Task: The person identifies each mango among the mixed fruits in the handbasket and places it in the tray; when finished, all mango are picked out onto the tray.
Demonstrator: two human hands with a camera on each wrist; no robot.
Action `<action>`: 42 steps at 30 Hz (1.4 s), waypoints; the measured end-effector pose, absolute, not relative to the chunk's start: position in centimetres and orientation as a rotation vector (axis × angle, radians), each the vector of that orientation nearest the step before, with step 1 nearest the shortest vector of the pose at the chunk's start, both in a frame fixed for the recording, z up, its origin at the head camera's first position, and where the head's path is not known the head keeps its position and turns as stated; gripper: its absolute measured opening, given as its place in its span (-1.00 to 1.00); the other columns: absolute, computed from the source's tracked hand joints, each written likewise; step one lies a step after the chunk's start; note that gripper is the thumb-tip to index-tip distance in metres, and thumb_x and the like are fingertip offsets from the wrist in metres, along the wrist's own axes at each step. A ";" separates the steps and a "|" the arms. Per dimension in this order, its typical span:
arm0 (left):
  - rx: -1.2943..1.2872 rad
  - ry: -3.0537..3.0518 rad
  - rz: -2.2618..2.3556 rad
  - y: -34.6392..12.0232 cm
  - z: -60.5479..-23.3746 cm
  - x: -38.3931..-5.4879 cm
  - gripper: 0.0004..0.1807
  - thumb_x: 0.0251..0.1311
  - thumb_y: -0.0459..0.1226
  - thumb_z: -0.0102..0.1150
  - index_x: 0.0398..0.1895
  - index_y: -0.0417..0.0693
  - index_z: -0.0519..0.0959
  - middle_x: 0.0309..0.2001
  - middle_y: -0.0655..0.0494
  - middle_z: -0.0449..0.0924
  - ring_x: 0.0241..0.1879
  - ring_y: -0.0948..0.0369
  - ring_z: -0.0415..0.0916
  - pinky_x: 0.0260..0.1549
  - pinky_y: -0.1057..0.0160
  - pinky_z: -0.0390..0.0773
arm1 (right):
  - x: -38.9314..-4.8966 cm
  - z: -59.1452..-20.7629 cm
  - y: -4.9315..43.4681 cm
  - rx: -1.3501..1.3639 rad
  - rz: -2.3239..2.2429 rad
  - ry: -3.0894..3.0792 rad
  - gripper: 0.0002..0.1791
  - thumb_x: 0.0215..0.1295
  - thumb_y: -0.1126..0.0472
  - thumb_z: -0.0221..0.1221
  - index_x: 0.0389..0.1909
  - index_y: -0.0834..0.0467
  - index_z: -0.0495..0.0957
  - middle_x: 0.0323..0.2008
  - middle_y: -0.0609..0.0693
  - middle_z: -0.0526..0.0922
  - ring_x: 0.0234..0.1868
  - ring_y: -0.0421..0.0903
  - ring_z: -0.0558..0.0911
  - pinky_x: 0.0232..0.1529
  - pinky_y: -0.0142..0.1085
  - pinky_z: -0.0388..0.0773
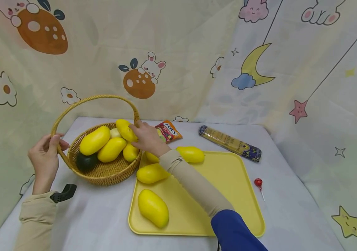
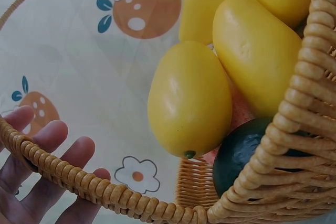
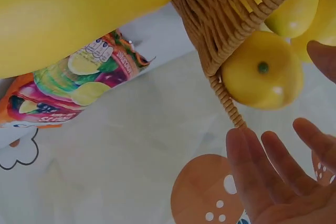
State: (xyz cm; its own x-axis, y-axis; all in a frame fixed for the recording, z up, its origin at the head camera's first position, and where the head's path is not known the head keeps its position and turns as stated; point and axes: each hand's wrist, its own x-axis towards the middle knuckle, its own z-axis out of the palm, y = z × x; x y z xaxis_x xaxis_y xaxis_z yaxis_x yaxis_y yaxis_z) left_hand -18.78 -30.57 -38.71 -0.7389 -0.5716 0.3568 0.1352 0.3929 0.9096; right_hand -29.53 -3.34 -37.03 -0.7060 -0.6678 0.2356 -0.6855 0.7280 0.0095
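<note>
1. Judging by the hands, the step is settling the upper mango [image 1: 124, 129] in the wicker basket [image 1: 112, 178], which stands toward the far left corner of the table [image 1: 286, 198], just beside the left edge of the yellow tray [image 1: 234, 174].
2. The left hand [image 1: 45, 157] is at the left side of the handle [image 1: 101, 96], thumb in front, fingers spread behind it. A firm but gentle hold here should stop the basket tipping.
3. The right hand [image 1: 149, 137] is by the handle's right end, fingers nearly straight and a little apart. Thumb and fingers flank the upper mango with a gap showing; whether a fingertip touches the handle, I cannot tell.
4. Best let the fruit bed against its neighbours, then draw the fingers clear without hooking the handle; smooth skin could roll over the rim.
5. Basket: four mangoes, one avocado [image 1: 86, 162], at least one pale fruit [image 1: 114, 133], mostly hidden.
6. Tray: four mangoes, one near the near left corner, one by the left edge, one partly hidden at the far left corner, one at the far edge.
7. Table: one Fox's candy bag [image 1: 168, 131] beyond the tray's far edge, one pasta packet [image 1: 230, 142] off its far right corner, one red lollipop [image 1: 258, 183] beside its right edge.
</note>
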 end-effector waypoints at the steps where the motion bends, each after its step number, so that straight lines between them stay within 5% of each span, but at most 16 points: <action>1: 0.374 -2.001 -1.392 -30.6 -38.7 -18.8 -0.68 0.34 -0.08 0.03 -0.05 -0.04 0.63 -0.49 0.41 0.53 -0.41 0.44 0.51 -0.22 0.63 0.44 | -29.5 -37.0 -3.5 1.067 0.113 -2.707 -0.34 0.20 -0.09 0.27 0.29 0.02 0.36 0.05 0.02 0.44 -0.18 -0.12 0.49 -0.35 -0.34 0.52; 11: 0.357 -1.995 -1.395 -30.6 -38.9 -18.8 -0.64 0.34 -0.09 0.03 -0.03 -0.14 0.62 -0.49 0.39 0.54 -0.43 0.44 0.52 -0.23 0.64 0.45 | -29.8 -37.2 -5.7 1.046 -0.027 -2.795 -0.31 0.22 -0.10 0.24 0.34 -0.03 0.28 0.19 0.08 0.35 -0.05 -0.07 0.49 -0.31 -0.31 0.56; 21: 0.363 -1.984 -1.428 -30.6 -39.1 -18.8 -0.67 0.34 -0.09 0.04 -0.05 -0.09 0.63 -0.49 0.39 0.55 -0.42 0.43 0.52 -0.23 0.63 0.45 | -30.4 -37.8 -7.2 1.034 -0.111 -2.778 -0.30 0.20 -0.10 0.25 0.30 0.01 0.23 0.11 0.13 0.40 -0.26 -0.05 0.53 -0.43 -0.31 0.54; 27: 0.356 -1.985 -1.419 -30.6 -39.1 -18.8 -0.65 0.35 -0.09 0.03 -0.03 -0.13 0.62 -0.49 0.38 0.54 -0.42 0.42 0.52 -0.24 0.64 0.46 | -30.5 -38.5 -8.1 0.970 -0.186 -2.761 -0.31 0.20 -0.10 0.26 0.27 0.00 0.20 0.14 0.14 0.38 -0.16 -0.02 0.55 -0.45 -0.32 0.57; 34: 0.345 -1.976 -1.428 -30.6 -39.2 -18.9 -0.66 0.34 -0.10 0.04 -0.05 -0.13 0.63 -0.50 0.37 0.54 -0.43 0.42 0.52 -0.24 0.64 0.46 | -30.1 -39.5 -8.1 0.914 -0.211 -2.646 -0.46 0.26 0.10 0.17 0.23 0.03 0.24 0.07 0.13 0.43 -0.19 -0.05 0.54 -0.53 -0.38 0.54; 42: 0.317 -1.970 -1.415 -30.6 -38.9 -19.0 -0.67 0.35 -0.11 0.04 -0.06 -0.15 0.63 -0.51 0.37 0.55 -0.45 0.43 0.53 -0.26 0.63 0.47 | -30.0 -39.1 -7.6 0.904 -0.172 -2.688 -0.35 0.20 -0.06 0.21 0.26 -0.01 0.22 0.02 0.09 0.41 -0.24 -0.06 0.49 -0.47 -0.32 0.53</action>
State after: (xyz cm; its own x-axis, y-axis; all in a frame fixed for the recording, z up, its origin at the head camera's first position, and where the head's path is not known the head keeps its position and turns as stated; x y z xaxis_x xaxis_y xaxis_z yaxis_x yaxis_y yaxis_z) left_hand -19.01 -30.59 -38.94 -0.7382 -0.5551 0.3833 0.1858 0.3788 0.9066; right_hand -30.05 -7.59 -39.13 -0.7574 -0.6063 0.2425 -0.5705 0.7951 0.2059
